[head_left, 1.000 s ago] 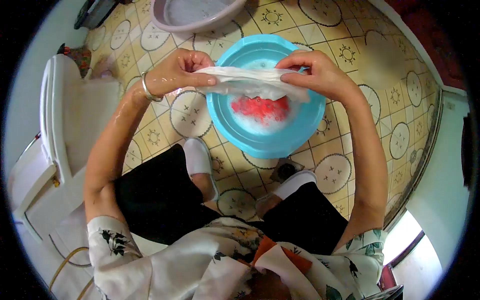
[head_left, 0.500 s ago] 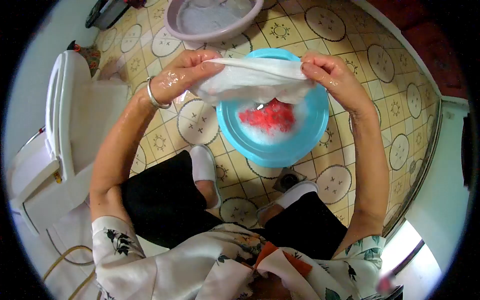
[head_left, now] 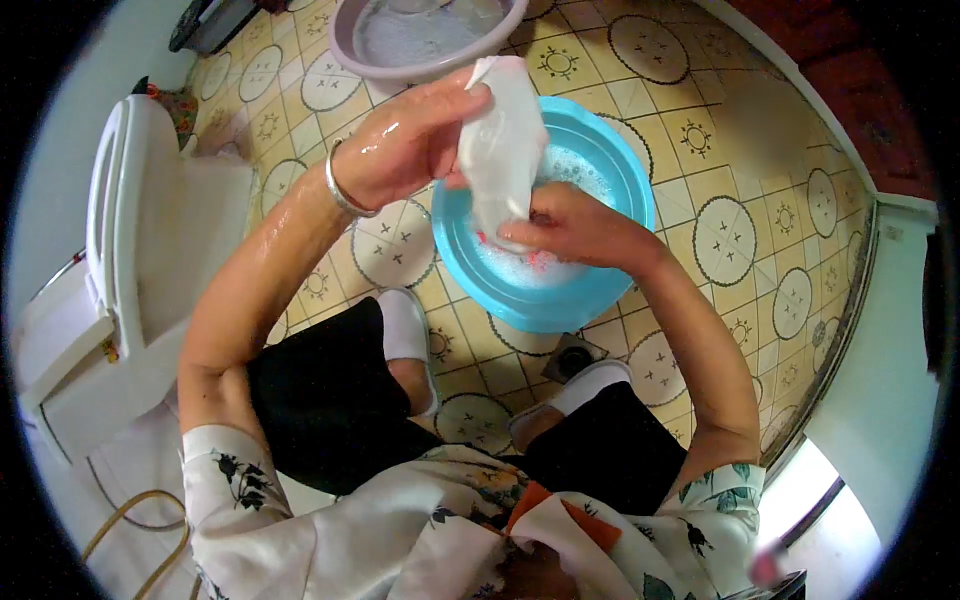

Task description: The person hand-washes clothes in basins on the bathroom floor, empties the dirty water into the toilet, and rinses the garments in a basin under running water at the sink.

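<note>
Over the basin (head_left: 540, 305), our cloth (head_left: 503, 140) runs lengthwise away from us, our left hand (head_left: 405, 140) lightly closing fingers on its left side, our right hand (head_left: 592, 230) pinching its near end.

So the round basin (head_left: 610, 290) is bright turquoise, with white suds (head_left: 575, 175) and bits of red cloth (head_left: 540, 262) showing. The cloth (head_left: 503, 140) is plain white, and the other tub (head_left: 440, 68) is a dusty pinkish mauve. Floor tiles (head_left: 725, 240) are yellow and cream with dark-outlined circles, little crosses and sun motifs. The shirt (head_left: 350, 530)'s off-white with dark leafy sprigs, and the trousers (head_left: 335, 400) are solid black.
</note>
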`<state>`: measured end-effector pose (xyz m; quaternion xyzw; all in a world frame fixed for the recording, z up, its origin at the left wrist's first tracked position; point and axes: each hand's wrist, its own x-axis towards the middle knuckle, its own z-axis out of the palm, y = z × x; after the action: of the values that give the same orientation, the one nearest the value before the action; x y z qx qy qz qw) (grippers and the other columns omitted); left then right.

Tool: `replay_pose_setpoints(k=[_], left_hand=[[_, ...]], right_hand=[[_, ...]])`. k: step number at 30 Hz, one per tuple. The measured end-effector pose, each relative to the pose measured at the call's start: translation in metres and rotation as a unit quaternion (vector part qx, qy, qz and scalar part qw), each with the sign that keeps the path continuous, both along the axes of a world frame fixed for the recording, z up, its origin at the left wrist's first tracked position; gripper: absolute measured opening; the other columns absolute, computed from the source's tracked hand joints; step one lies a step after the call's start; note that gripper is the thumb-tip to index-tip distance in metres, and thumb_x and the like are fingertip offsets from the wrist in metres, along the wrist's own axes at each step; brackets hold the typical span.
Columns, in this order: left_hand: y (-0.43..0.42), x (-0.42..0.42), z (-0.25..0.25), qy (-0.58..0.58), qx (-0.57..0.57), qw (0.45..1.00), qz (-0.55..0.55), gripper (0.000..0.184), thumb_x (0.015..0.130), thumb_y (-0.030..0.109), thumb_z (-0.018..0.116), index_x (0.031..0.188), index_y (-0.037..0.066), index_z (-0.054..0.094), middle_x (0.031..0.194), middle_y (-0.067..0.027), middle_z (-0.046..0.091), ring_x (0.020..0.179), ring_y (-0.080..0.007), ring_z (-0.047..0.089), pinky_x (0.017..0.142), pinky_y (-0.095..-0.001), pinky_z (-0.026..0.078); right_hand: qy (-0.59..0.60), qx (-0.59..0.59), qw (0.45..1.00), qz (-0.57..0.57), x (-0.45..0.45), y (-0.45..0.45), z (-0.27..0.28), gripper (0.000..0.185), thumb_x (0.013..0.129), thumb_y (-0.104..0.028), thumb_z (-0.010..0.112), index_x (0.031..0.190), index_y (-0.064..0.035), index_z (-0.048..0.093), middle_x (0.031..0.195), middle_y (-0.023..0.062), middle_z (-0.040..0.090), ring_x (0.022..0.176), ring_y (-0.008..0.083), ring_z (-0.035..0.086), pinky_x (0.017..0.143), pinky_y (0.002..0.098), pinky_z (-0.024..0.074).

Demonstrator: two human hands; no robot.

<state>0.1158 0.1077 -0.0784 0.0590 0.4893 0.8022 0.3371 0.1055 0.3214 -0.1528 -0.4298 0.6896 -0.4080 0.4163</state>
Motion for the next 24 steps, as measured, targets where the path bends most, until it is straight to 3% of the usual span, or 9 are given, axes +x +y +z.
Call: replay_pose_setpoints(k=[2,7,10,14,17,19,20,22,24], left_hand=[[0.002,-0.004,-0.013,0.035,-0.064,0.995,0.064,0.036,0.089,0.035,0.048,0.114,0.009,0.049,0.1,-0.0043,0.058,0.079,-0.0089,0.054,0.069,-0.0241,0.044],[0.006,0.007,-0.044,-0.085,-0.044,0.984,0.153,0.038,0.087,0.041,0.05,0.109,0.01,0.053,0.106,-0.0039,0.057,0.102,-0.0134,0.051,0.093,-0.0322,0.037],[0.008,0.011,-0.049,-0.127,-0.017,0.98,0.15,0.052,0.086,0.051,0.045,0.112,0.006,0.053,0.11,-0.0079,0.058,0.101,-0.0175,0.053,0.091,-0.0322,0.039],[0.009,0.021,-0.044,-0.136,0.064,0.981,0.118,0.049,0.084,0.045,0.053,0.11,0.004,0.055,0.106,-0.0072,0.06,0.097,-0.0155,0.056,0.088,-0.0301,0.042],[-0.011,0.023,-0.052,-0.032,-0.126,0.991,0.035,0.039,0.079,0.027,0.066,0.101,-0.004,0.059,0.091,-0.0058,0.064,0.082,-0.0103,0.059,0.078,-0.0232,0.046],[-0.024,0.022,-0.044,-0.028,-0.124,0.992,0.026,0.039,0.077,0.03,0.067,0.099,-0.002,0.06,0.089,-0.0048,0.064,0.081,-0.01,0.059,0.076,-0.0238,0.046],[-0.028,0.022,-0.042,-0.03,-0.124,0.992,0.017,0.039,0.076,0.033,0.067,0.097,0.0,0.062,0.087,-0.0037,0.064,0.079,-0.0096,0.06,0.074,-0.0243,0.047],[-0.024,0.024,-0.029,-0.023,-0.155,0.987,0.022,0.04,0.076,0.034,0.067,0.097,0.0,0.061,0.085,-0.0035,0.063,0.081,-0.01,0.059,0.071,-0.024,0.048],[-0.015,0.023,-0.018,-0.037,-0.128,0.99,0.053,0.038,0.077,0.033,0.066,0.096,0.0,0.062,0.084,-0.004,0.064,0.082,-0.0104,0.059,0.072,-0.0236,0.046]], right_hand=[[-0.121,-0.013,0.985,-0.126,0.002,-0.002,0.016,0.034,0.086,-0.033,0.052,0.097,-0.0019,0.059,0.08,0.0036,0.059,0.07,0.0111,0.054,0.06,0.028,0.0433],[-0.329,-0.145,0.91,-0.207,-0.004,-0.005,0.027,0.046,0.09,-0.035,0.045,0.125,-0.0051,0.044,0.111,0.0061,0.054,0.093,0.0126,0.054,0.082,0.0283,0.0443],[-0.536,-0.208,0.792,-0.206,-0.011,-0.005,0.021,0.054,0.091,-0.038,0.042,0.131,-0.0024,0.034,0.127,0.0103,0.045,0.114,0.019,0.046,0.096,0.0324,0.0368],[-0.56,-0.243,0.777,-0.155,-0.015,0.005,0.029,0.058,0.091,-0.044,0.039,0.133,-0.0033,0.032,0.131,0.0103,0.041,0.117,0.0212,0.044,0.098,0.0336,0.0345],[-0.404,-0.229,0.871,-0.163,-0.02,0.019,0.028,0.052,0.091,-0.037,0.045,0.128,-0.0019,0.04,0.129,0.0087,0.044,0.115,0.022,0.045,0.098,0.0356,0.0343],[-0.107,-0.142,0.961,-0.212,-0.014,0.025,0.037,0.037,0.086,-0.032,0.054,0.109,-0.0034,0.058,0.113,0.0109,0.056,0.102,0.0225,0.055,0.086,0.0347,0.0432],[-0.106,-0.142,0.961,-0.213,-0.016,0.025,0.037,0.037,0.086,-0.032,0.054,0.109,-0.0034,0.058,0.113,0.0109,0.056,0.102,0.0225,0.055,0.086,0.0347,0.0432],[0.295,-0.167,0.917,-0.213,-0.017,0.023,0.034,0.025,0.078,-0.023,0.063,0.093,-0.004,0.064,0.106,0.0148,0.059,0.1,0.0305,0.054,0.087,0.0397,0.041],[0.385,-0.192,0.881,-0.198,-0.016,0.018,0.033,0.023,0.075,-0.021,0.064,0.091,-0.0047,0.065,0.105,0.015,0.058,0.099,0.0328,0.053,0.088,0.0422,0.0398]])
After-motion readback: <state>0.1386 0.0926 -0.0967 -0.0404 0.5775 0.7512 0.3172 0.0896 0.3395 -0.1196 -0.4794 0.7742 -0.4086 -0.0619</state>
